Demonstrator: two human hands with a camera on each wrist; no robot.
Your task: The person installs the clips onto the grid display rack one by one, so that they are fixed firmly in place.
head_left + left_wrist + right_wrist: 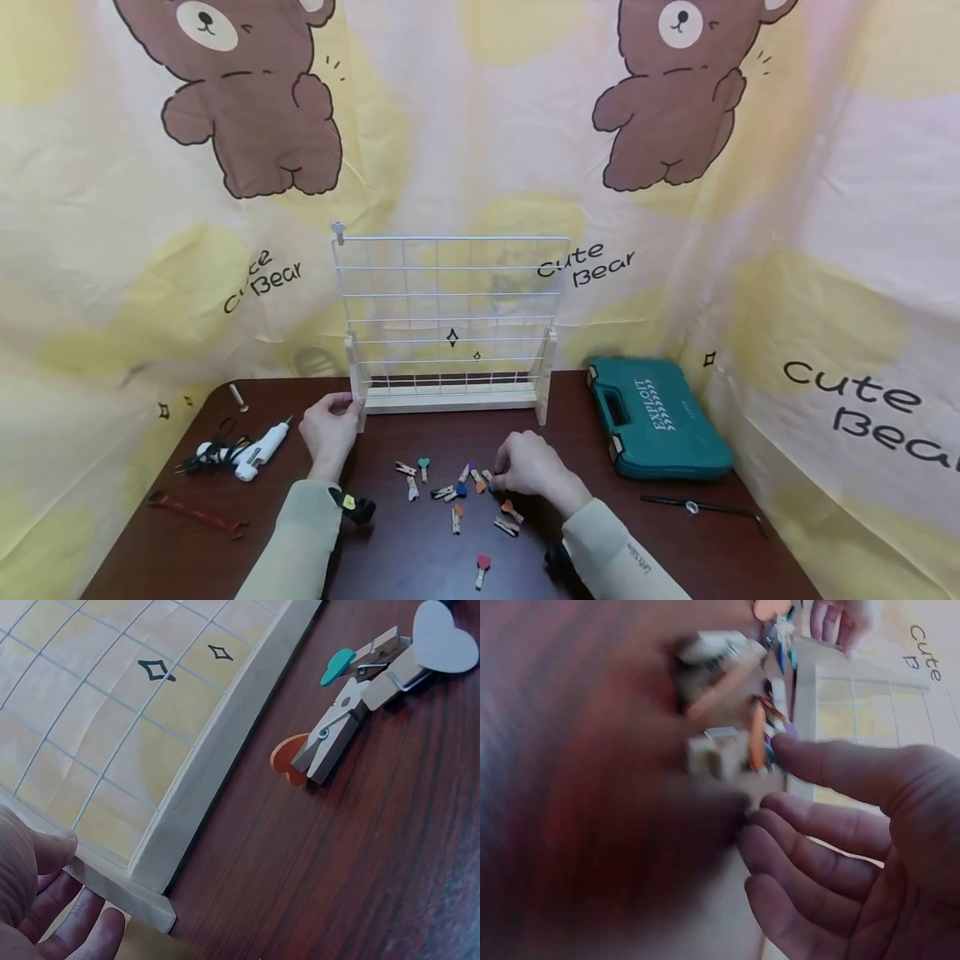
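A white wire grid (pixel 470 295) stands in a pale wooden base (pixel 450 405) at the back of the table. My left hand (pixel 330 429) grips the left wooden side of that stand; in the left wrist view its thumb lies over the side piece (pixel 120 891) and the fingers curl below. Small wooden clothespins with coloured hearts lie scattered in front, including one with a red heart (pixel 483 568) and one with an orange heart (pixel 288 756). Over the right end of the pile is my right hand (pixel 534 471). A gap shows between its thumb and bent fingers, with clothespins (pixel 757 735) just beyond.
On the left lie a white glue gun (pixel 258 452) with its black cord, a red wrench (pixel 197 512) and a small pale rod (pixel 238 398). To the right are a teal tool case (pixel 660 425) and a thin black bent bar (pixel 727 508). A patterned cloth (pixel 465 125) hangs behind the table.
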